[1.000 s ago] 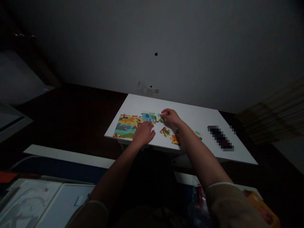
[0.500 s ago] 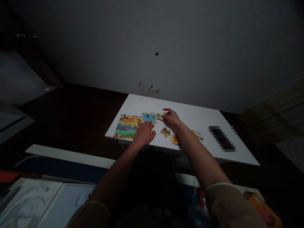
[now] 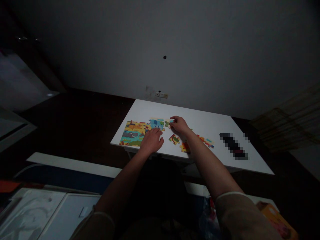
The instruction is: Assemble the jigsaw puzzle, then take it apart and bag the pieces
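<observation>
Presses left hand [image 3: 151,140], fingers together, flat on the puzzle [image 3: 133,131] near the front edge of the tabletop [image 3: 212,123]; pinches a piece [image 3: 168,123] at the puzzle's right side with right hand [image 3: 178,125].

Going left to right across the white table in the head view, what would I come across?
Assembled puzzle section → left hand → puzzle piece pinched by the right hand → loose pieces → dark blurred object.
</observation>
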Demonstrator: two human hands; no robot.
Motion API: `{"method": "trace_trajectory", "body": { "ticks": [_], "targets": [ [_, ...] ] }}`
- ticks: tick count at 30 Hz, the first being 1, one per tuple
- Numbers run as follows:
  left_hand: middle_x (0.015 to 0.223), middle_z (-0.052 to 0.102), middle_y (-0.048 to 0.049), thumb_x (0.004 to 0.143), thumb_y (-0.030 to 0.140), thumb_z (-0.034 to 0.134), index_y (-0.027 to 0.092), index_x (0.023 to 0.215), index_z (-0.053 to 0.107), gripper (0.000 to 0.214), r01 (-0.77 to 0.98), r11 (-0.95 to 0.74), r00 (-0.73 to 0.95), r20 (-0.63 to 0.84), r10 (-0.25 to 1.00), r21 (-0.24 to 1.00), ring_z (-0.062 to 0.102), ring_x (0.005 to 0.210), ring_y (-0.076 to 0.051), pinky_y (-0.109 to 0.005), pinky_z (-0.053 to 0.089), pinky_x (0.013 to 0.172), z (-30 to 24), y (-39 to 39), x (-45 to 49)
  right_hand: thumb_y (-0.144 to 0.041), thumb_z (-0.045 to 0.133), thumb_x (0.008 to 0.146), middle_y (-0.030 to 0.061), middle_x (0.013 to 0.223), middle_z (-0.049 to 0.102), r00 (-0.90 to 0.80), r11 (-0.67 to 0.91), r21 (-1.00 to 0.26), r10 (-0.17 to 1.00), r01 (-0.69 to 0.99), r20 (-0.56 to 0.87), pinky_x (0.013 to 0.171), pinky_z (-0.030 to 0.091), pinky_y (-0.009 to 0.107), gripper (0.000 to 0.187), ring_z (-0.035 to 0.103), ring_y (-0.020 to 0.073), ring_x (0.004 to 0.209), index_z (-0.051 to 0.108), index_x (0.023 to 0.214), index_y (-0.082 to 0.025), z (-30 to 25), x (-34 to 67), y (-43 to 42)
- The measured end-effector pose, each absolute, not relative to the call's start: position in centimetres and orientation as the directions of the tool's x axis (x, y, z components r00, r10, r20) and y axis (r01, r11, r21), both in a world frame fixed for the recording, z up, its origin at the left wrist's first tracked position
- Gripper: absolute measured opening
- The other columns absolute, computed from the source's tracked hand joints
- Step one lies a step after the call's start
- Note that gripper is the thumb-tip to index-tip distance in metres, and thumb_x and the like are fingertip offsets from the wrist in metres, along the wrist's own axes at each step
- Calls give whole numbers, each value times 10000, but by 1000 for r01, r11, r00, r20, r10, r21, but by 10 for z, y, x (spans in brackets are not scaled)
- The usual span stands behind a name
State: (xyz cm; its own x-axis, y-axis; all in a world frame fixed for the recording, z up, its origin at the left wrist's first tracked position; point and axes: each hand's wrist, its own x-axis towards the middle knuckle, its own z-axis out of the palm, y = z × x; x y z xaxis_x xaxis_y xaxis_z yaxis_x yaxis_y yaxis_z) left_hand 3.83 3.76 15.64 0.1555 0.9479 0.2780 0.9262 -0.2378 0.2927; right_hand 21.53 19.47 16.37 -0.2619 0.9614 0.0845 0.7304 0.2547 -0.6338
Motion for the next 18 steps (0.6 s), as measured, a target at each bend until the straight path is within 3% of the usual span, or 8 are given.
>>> {"method": "trace_trajectory", "body": {
  "ticks": [9,14,18],
  "targets": [
    [1431,584,-99,952,318,502,216,1255,649,352,923,-237,154,275,949,303,495,1357,-270,-453,359,1182,158,36,39,-190,722,770,120,1056,735,-254,250,-598,964,761,80,949,481,378,294,670,253,994,741,1063,-208,163,214,200],
    [1436,580,-102,950,305,508,213,1257,651,351,919,-233,151,263,953,317,490,1363,-275,-459,360,1182,161,35,40,-137,764,688,127,956,732,-260,271,-612,959,743,110,963,472,422,193,662,300,1026,739,856,-229,167,214,200],
    [1432,582,-102,951,302,506,209,1256,651,350,923,-228,150,256,955,309,493,1359,-271,-455,360,1182,162,35,39,-144,771,686,111,905,727,-245,265,-612,962,745,119,944,476,402,176,663,288,1001,734,832,-234,169,216,198]
  ]
}}
